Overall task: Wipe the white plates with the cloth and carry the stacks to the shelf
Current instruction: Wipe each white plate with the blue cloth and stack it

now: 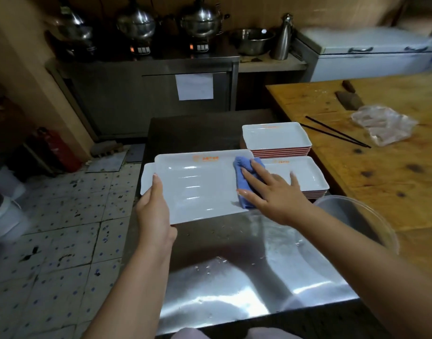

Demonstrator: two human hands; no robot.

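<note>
The large white plate lies on the steel table. The left hand grips its 8 o'clock edge, fingers pressed together. The right hand, fingers spread, presses the blue cloth flat at 3 o'clock. Two plate stacks sit toward 2 o'clock.

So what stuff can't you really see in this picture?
- The orange print on the big white plate: head view, too small and blurred to read.
- The blue cloth: partly covered by the right hand.
- The near plate stack: its count is hidden behind that hand.
- The clear tub: the right forearm covers part of it.
- The shelf: not in the picture.
- The paper on the cabinet: too blurred to read.
</note>
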